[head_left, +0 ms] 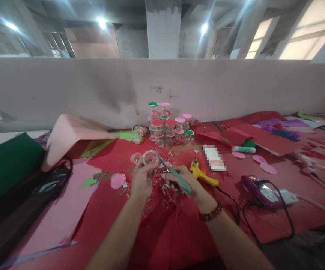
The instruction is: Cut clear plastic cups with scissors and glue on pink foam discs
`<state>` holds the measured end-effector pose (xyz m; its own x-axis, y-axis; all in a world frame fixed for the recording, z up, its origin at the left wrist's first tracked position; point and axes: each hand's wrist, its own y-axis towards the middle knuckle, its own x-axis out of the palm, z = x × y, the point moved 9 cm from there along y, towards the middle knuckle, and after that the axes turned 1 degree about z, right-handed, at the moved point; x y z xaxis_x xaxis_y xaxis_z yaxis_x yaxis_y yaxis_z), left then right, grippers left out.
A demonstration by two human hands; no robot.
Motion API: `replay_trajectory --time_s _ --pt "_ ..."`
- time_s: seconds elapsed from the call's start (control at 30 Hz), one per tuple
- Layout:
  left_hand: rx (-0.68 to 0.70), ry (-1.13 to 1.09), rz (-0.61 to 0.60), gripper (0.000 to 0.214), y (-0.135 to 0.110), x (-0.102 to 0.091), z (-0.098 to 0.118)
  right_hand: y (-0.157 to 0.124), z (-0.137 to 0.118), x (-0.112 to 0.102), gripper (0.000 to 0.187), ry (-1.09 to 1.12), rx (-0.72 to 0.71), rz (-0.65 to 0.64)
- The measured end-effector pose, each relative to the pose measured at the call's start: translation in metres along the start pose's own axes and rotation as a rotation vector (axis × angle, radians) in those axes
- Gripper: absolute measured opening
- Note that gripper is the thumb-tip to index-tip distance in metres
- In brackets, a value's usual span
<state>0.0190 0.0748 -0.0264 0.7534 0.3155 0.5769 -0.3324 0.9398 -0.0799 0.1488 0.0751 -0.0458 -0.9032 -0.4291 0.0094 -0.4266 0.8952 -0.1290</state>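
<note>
A clear cup (150, 157), likely light, best rim-held, was gripped by the left hand (142, 180), scissors (181, 182) by the right hand (188, 174).

Glossy clear plastic cup (150, 158), metal-bladed scissors (176, 175), matt paper sheet (72, 187)

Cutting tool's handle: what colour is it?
The handle is green, slightly bluish; it shows best in the head view.

We are holding a clear round plastic piece (150, 157) with its circular rim showing, and just beside its right edge we are keeping green-handled scissors (174, 175) aslant, their metal blades pointing up and leftward.
</note>
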Motion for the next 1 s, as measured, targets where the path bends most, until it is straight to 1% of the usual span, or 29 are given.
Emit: replay_trajectory --time_s 0.1,0.17,0.2,0.23,0.3,0.4,0.43,0.5,0.57,0.67,0.8,1.0 --pt "-0.012 0.012 0.006 0.031 -0.001 -0.001 0.000 -0.004 0.000 0.009 0.030 0.149 0.043 -0.078" --pt "-0.022 0.000 0.012 0.034 -0.001 -0.002 0.000 -0.003 -0.004 0.008 0.027 0.128 0.022 -0.052" --pt "-0.024 -0.011 0.015 0.035 -0.001 -0.002 0.000 -0.002 -0.007 0.004 0.027 0.071 -0.018 -0.005" --pt "-0.024 -0.021 0.018 0.037 0.000 -0.002 0.001 -0.001 -0.013 -0.001 0.028 -0.019 -0.077 0.061" --pt "-0.021 -0.041 0.015 0.039 0.000 -0.002 0.003 -0.003 -0.024 -0.012 0.027 -0.278 -0.199 0.216" --pt "-0.024 -0.068 0.001 0.041 0.000 0.000 0.003 -0.012 -0.039 -0.020 0.024 -0.675 -0.297 0.419" --pt "-0.029 -0.074 -0.003 0.040 0.000 0.001 0.002 -0.015 -0.043 -0.021 0.028 -0.769 -0.322 0.463" --pt "-0.039 -0.071 -0.020 0.036 -0.001 0.003 0.000 -0.020 -0.049 -0.020 0.038 -0.883 -0.368 0.508" --pt "-0.051 -0.060 -0.028 0.033 -0.002 0.004 -0.003 -0.021 -0.050 -0.019 0.044 -0.923 -0.370 0.511" --pt "-0.063 -0.063 -0.005 0.037 -0.003 0.002 -0.005 -0.018 -0.045 -0.020 0.043 -0.912 -0.347 0.505" --pt "-0.077 -0.070 -0.002 0.043 -0.004 0.002 -0.006 -0.016 -0.043 -0.021 0.042 -0.882 -0.373 0.503" --pt "-0.059 -0.045 -0.009 0.043 -0.003 0.002 -0.006 -0.018 -0.046 -0.024 0.040 -0.892 -0.392 0.515"
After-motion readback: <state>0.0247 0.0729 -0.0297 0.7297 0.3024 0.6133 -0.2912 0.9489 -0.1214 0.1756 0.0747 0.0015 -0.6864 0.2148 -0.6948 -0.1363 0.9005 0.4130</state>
